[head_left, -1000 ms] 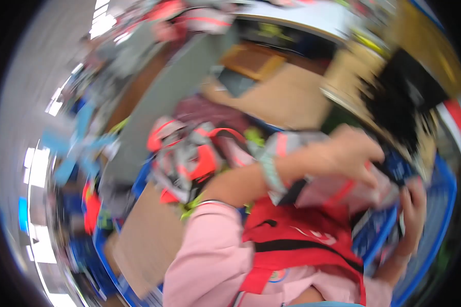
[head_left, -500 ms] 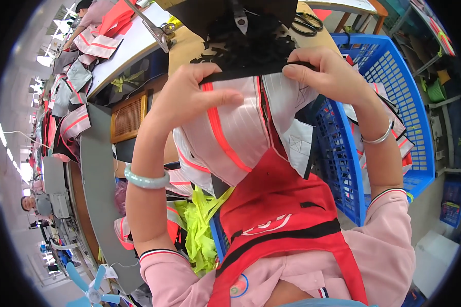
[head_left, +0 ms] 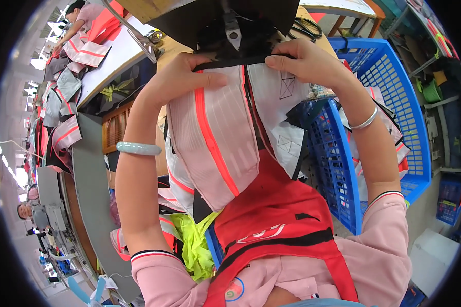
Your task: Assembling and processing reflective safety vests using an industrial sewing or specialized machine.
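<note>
My left hand (head_left: 182,79) and my right hand (head_left: 307,60) stretch a sewn fabric piece (head_left: 223,138) between them. It is pale grey-white with a neon orange stripe. Each hand pinches its black top edge (head_left: 235,62), thumbs on the near face, other fingers mostly hidden behind. The edge sits just below a metal machine part (head_left: 232,33) with a round hole, under a dark housing (head_left: 189,20). The piece hangs down over my red apron (head_left: 279,204). Beside it, a grey flap (head_left: 287,146) shows cross-stitched squares.
A blue plastic basket (head_left: 353,204) with similar pieces stands at my right. Black-handled scissors (head_left: 306,29) lie behind my right hand. Neon yellow strips (head_left: 192,245) hang at lower left. Another person (head_left: 82,20) works at a white table (head_left: 123,56) at far left.
The fabric's black edge has come closer to the machine part, both hands moving with it. More of the striped front now faces me. The view has shifted a little.
</note>
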{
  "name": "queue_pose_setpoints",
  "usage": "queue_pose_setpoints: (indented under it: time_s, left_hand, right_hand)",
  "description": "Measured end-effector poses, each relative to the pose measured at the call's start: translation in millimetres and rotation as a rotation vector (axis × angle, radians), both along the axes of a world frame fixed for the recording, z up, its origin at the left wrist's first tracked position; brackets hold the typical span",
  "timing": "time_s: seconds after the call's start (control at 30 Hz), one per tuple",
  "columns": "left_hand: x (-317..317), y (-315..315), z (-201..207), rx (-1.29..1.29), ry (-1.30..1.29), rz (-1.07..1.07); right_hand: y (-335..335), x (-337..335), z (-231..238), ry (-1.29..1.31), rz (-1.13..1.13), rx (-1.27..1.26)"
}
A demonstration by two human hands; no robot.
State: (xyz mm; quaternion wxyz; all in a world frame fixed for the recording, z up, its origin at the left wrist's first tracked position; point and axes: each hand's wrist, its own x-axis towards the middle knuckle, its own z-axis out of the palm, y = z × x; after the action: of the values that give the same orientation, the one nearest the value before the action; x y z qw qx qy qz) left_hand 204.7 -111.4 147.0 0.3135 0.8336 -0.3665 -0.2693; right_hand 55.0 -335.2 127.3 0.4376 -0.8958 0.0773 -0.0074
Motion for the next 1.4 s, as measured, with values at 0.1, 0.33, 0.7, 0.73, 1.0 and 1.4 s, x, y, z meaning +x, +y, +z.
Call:
queue_pose_setpoints:
  time_s: [0.1,0.33,0.7,0.73,1.0,1.4]
  left_hand:
    - [12.0,-1.0,-6.9,-0.007,0.022,-0.042]
    - [19.7,-2.2,-8.4,-0.012,0.057,-0.012]
    - [26.9,-4.0,-2.4,-0.064,0.054,0.005]
    - [25.9,-5.5,-1.2,-0.072,0.083,0.011]
    - [20.9,-2.7,2.9,-0.099,-0.014,-0.022]
    - [-0.6,61.3,-6.0,-0.217,0.007,0.017]
  right_hand:
    - [-0.3,4.8,-1.7,-0.010,-0.014,0.026]
    - [-5.4,15.8,-9.5,-0.044,-0.003,0.067]
    - [-8.2,18.7,0.3,-0.098,-0.064,-0.015]
    - [-9.6,19.6,-0.8,-0.097,-0.067,-0.012]
    - [-1.0,18.0,30.4,0.087,-0.095,-0.038]
    - [-70.8,-123.9,23.4,-0.104,-0.027,-0.018]
